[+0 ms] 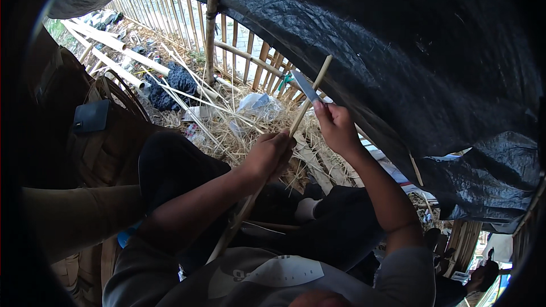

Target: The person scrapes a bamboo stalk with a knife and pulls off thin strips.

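My left hand (269,153) is closed around a long bamboo stick (302,115), which slants from my lap up and away to the right. In my right hand (341,129) is a knife (306,86), gripped by its handle, which the fingers hide. The flat grey blade points up and to the left and crosses the stick's upper part. From this one view I cannot tell whether the edge touches the stick. The stick's lower end runs past my left forearm toward my body.
Shavings and straw (256,128) litter the ground ahead. Pale bamboo poles (122,71) lie at the far left, near a slatted fence (170,14). A black tarp (375,51) hangs at the right. A thick bamboo pole (85,216) and a dark phone-like rectangle (91,116) are at my left.
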Tool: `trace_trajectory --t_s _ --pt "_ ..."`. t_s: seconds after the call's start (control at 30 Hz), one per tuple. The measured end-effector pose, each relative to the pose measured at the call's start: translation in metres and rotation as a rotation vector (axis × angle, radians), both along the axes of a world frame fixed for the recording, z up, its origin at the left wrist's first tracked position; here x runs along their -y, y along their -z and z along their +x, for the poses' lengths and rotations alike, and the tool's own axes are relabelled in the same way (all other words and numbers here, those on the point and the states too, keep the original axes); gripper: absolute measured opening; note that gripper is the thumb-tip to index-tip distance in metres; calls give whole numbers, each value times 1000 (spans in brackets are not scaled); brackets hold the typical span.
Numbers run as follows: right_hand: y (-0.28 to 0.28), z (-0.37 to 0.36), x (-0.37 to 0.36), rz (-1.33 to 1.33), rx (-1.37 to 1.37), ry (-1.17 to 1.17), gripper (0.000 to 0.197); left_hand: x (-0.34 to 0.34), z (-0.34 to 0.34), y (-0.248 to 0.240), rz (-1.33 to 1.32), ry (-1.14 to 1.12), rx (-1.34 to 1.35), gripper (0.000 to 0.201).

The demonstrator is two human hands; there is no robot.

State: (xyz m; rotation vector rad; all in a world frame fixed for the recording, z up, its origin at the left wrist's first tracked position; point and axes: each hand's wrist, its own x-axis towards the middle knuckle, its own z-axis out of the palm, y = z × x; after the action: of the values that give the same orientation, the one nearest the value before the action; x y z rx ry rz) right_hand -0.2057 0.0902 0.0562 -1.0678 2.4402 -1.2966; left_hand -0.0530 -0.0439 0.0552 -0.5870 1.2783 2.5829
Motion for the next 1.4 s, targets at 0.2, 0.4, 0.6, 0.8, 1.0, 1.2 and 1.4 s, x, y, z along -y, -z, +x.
trace_trajectory --t_s 0.2,0.4,0.6,0.8,1.0,1.2,1.4 --pt "-25 -13 -3 171 167 -11 51 -2 -4 -4 43 -24 33 37" --pt "-20 -25 -2 99 125 23 47 -2 -6 1 28 -61 30 36" --pt "-6 39 9 50 -16 -167 48 8 1 -9 -64 -79 79 37" --pt "-16 5 7 109 125 -105 49 12 -4 -7 -22 -74 7 38" --pt "-27 -5 4 43 234 56 47 10 -3 -4 -14 -66 113 30" --pt "-13 27 3 80 72 -74 36 -4 -1 -8 -192 -67 64 22" --pt "-31 26 6 -20 185 18 33 0 -4 -15 -264 62 45 34"
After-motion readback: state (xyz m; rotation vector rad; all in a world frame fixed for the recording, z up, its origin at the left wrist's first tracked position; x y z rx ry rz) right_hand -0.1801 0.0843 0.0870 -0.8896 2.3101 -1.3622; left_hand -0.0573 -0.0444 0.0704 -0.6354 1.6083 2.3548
